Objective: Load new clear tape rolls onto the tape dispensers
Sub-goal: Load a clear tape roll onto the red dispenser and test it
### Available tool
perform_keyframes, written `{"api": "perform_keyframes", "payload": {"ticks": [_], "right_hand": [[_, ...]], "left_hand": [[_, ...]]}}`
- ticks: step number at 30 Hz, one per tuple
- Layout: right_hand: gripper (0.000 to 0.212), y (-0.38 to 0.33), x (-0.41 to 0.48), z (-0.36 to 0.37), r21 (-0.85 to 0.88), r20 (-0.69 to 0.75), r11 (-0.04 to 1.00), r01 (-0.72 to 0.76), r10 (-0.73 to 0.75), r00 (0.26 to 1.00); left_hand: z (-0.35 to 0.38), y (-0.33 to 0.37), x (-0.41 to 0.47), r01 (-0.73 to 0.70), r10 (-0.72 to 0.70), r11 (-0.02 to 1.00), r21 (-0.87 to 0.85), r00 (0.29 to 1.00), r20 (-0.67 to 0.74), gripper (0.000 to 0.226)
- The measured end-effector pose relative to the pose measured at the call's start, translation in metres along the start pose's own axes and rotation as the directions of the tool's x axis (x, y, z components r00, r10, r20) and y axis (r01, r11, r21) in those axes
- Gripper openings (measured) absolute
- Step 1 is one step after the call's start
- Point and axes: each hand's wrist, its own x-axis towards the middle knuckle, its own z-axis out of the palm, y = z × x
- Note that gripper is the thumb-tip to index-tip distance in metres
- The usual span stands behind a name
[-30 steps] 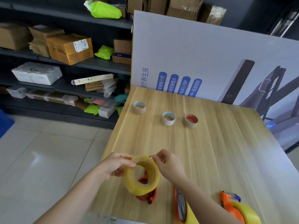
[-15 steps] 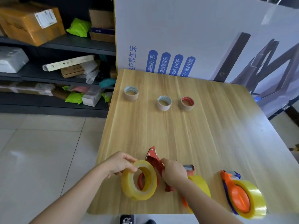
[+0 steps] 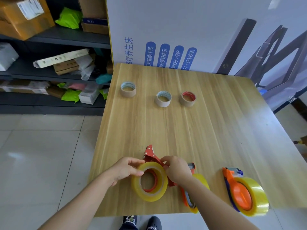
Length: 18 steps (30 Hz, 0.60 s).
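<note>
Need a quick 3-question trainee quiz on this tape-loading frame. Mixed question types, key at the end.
1. How many bare cores stand at the far end of the table?
2. True or false: the orange dispenser at the near right edge is already loaded.
3. The left hand holds a roll against the dispenser that the right hand grips. Which one is it?
A. the red dispenser
B. a blue one
C. a black one

Key: 1. three; 2. true; 3. A
</note>
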Motion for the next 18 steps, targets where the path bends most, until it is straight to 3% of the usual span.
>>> {"api": "perform_keyframes", "payload": {"ticks": [10, 18], "right_hand": [[0.023, -0.001, -0.006, 0.019, -0.12, -0.048, 0.988, 0.097, -0.103, 0.993], [0.033, 0.003, -0.007, 0.023, -0.129, -0.062, 0.986, 0.108, -0.117, 0.991]], "left_hand": [[0.011, -0.004, 0.01, -0.013, 0.032, 0.989, 0.145, 0.991, -0.128, 0.042], [0.01, -0.021, 0.023, 0.047, 0.003, 0.966, 0.255, 0.982, -0.191, 0.038]]}}
